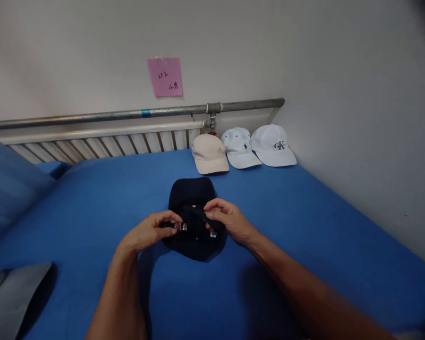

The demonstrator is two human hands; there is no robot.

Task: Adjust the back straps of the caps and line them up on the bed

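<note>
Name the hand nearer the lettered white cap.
Right. The right hand is on the near side of the lettered white cap, left of it; the left hand is farther left.

The black cap (pixel 197 231) lies on the blue sheet (pixel 99 203), its inside showing with a white label (pixel 213 234); its strap (pixel 198 212) is undone, the metal buckle (pixel 184 227) apart at left.

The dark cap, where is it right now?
In the head view, the dark cap is just below the middle, between the left hand and right hand, nearer than the beige cap.
</note>
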